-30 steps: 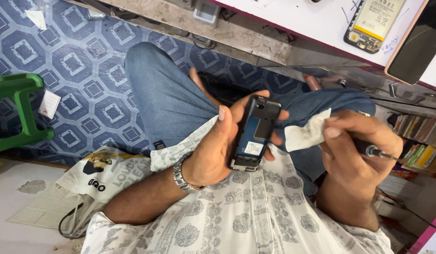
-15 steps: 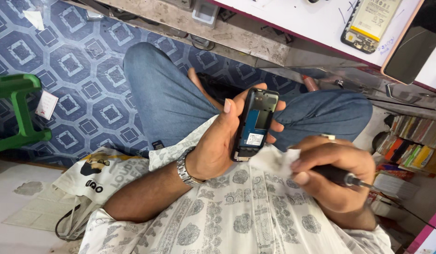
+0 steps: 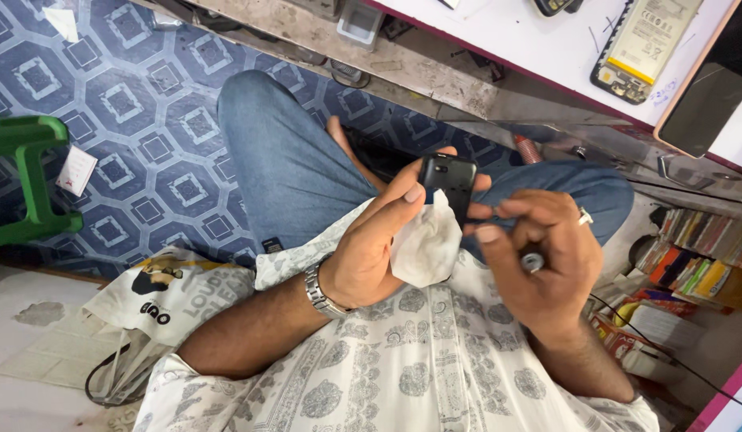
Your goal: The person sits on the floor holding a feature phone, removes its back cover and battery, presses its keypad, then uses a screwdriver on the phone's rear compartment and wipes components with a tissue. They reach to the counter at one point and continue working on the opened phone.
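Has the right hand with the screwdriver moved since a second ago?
Yes. The right hand has swung from out beside the knee in toward the phone held by the left hand, and now touches it above the blue-jeaned leg.

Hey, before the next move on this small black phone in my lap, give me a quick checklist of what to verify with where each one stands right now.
1. Phone gripped: ok, the left hand holds it upright over the lap.
2. White cloth in place: ok, bunched in the left palm against the phone.
3. Screwdriver in hand: ok, right hand is closed on it, butt end showing.
4. Screwdriver tip seated: cannot tell, fingers hide it.
5. Phone's open side: cannot tell, only its top end shows.
6. Loose screws accounted for: cannot tell, none visible.
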